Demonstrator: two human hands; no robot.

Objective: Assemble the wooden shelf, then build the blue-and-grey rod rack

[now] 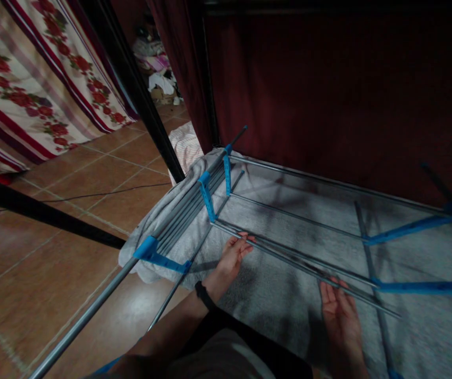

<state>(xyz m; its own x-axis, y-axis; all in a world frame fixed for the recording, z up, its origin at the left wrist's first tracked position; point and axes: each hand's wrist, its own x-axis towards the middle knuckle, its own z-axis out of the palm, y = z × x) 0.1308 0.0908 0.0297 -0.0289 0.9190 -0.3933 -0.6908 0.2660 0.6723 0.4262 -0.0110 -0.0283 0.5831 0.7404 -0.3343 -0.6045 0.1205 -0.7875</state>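
Note:
A folding drying rack of grey metal rods [289, 216] and blue plastic joints [207, 196] lies across a grey towel [281, 295] on the floor. My left hand [231, 259] reaches forward, its fingers curled over a bundle of thin metal rods [289, 253] near their left end. My right hand [340, 316] lies lower right with its fingers stretched out nearly flat. Its fingertips touch the same rod bundle from below. A dark band circles my left wrist.
Brown floor tiles [52, 252] spread to the left, crossed by a black bar [32, 210] and a thin cable. A dark red curtain [328, 84] hangs behind the rack. At the upper left hangs a floral cloth [24, 79]. Clutter sits in the far doorway.

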